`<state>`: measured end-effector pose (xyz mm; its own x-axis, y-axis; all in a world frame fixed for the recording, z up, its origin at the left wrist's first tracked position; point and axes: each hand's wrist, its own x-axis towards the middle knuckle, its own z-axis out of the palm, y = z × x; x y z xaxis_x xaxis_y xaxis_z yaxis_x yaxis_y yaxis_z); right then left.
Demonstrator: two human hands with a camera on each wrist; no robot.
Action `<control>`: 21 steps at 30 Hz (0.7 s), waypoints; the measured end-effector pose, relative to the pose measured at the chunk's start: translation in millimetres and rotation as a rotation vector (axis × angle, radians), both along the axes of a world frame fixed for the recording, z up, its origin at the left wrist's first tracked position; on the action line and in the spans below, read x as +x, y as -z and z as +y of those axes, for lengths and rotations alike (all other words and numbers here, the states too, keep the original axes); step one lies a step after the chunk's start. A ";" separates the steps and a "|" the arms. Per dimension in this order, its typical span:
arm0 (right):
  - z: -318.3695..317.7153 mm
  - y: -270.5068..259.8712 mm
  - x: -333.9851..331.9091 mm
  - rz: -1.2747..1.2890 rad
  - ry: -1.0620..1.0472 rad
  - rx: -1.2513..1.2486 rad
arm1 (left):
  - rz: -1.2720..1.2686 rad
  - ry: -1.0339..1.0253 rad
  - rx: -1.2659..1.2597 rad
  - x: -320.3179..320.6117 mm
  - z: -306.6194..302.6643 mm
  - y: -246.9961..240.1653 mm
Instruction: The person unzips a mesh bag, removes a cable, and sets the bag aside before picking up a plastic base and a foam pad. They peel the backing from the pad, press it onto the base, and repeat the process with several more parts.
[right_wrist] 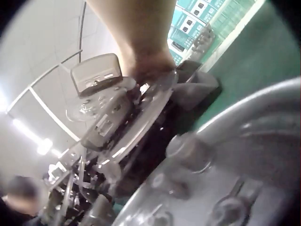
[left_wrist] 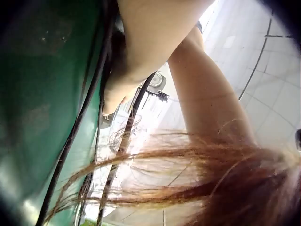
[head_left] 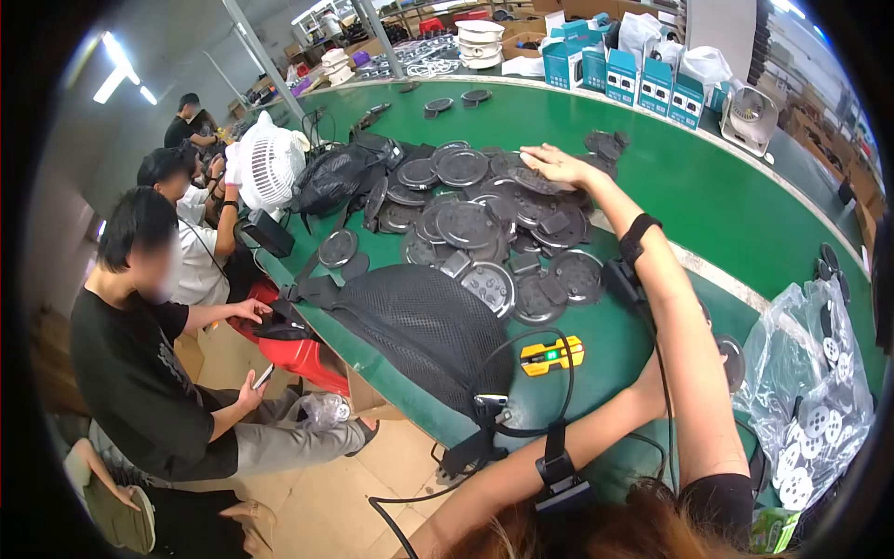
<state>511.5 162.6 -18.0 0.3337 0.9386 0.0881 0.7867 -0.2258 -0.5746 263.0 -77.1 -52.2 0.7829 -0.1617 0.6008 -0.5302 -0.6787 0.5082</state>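
My right hand (head_left: 556, 168) reaches across a pile of black round plastic bases (head_left: 463, 224) on the green table. Its fingers look fairly straight and lie over a base (head_left: 535, 179) at the pile's far right. The right wrist view shows that hand (right_wrist: 149, 66) behind the edge of a base, its fingertips hidden. My left arm crosses beneath the right one, so most of the left hand (head_left: 655, 380) is covered. Beside it, a dark round disc (head_left: 732, 363) shows past the right forearm. In the left wrist view the left hand (left_wrist: 123, 92) points down by a dark grey part (left_wrist: 107, 121); its grip cannot be told.
A black mesh bag (head_left: 419, 326) and a yellow device (head_left: 551, 355) with cables lie near me. At right is a clear bag (head_left: 810, 401) of white discs. Teal boxes (head_left: 643, 79) line the back; a white fan (head_left: 270, 168) stands left, near seated people.
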 end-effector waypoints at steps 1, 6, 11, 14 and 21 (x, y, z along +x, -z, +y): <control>5.3 5.3 -2.2 0.078 -0.013 0.069 | -0.003 -0.004 0.006 -0.9 -0.7 5.1; -2.2 -7.0 -30.3 0.396 -0.191 0.160 | -0.026 -0.049 0.066 1.4 -5.1 15.4; -23.1 -3.0 -45.9 0.403 -0.185 0.165 | 0.256 0.045 0.172 -5.9 4.4 -18.5; -37.8 -11.9 -54.6 0.303 -0.120 0.118 | 0.148 -0.035 0.252 -6.9 4.3 -22.6; -137.7 -90.6 -115.2 -0.513 0.055 0.015 | 0.472 0.149 0.318 1.7 3.8 -40.7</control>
